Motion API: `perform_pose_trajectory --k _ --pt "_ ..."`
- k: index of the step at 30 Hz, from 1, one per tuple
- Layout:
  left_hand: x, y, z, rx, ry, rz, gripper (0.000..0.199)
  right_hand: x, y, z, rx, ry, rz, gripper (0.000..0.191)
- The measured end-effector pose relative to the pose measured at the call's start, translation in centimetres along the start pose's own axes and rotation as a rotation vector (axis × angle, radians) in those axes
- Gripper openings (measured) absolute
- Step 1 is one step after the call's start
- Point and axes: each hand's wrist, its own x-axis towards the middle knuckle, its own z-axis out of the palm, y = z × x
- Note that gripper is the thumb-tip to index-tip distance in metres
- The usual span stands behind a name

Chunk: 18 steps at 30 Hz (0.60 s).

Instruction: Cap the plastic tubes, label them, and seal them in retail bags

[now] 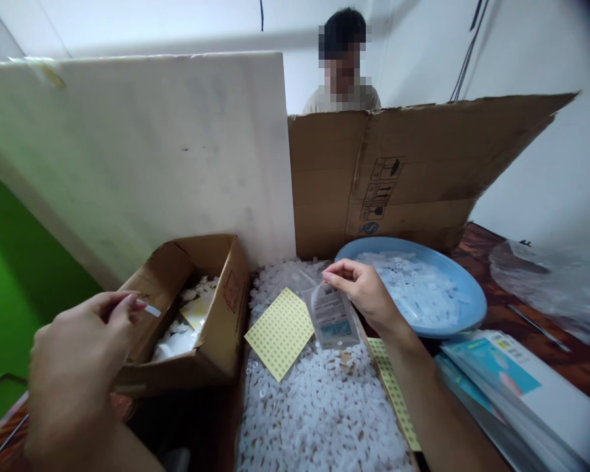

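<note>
At the left, my left hand (86, 347) pinches a small white strip (150, 309) between thumb and fingertips, close to the near side of an open cardboard box (223, 321). My right hand (366, 292) is closed on the top edge of a clear plastic bag (333, 321) with printed text and a blue picture on it. The bag hangs over a wide tray of small white plastic pieces (314, 413). Beside the bag, a yellow sheet of small round stickers (280, 333) lies on the pieces.
A blue basin (474, 308) holds many translucent pieces. Printed packages (511, 367), a thin metal rod (538, 328) and crumpled clear plastic (535, 282) lie at the right. White board (177, 151) and cardboard (423, 164) panels stand behind; a person (344, 98) is beyond them.
</note>
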Motion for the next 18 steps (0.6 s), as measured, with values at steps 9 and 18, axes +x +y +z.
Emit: perform_pose_trajectory --k 9,18 --pt "-4.6 7.4 -0.2 -0.406 -0.297 0.340 0.032 0.2 0.3 0.7 0.078 0.148 -0.049 0.022" --pt "-12.7 15.2 8.1 -0.603 -0.468 0.606 0.046 0.5 0.4 1.0 0.301 0.385 -0.105 0.024"
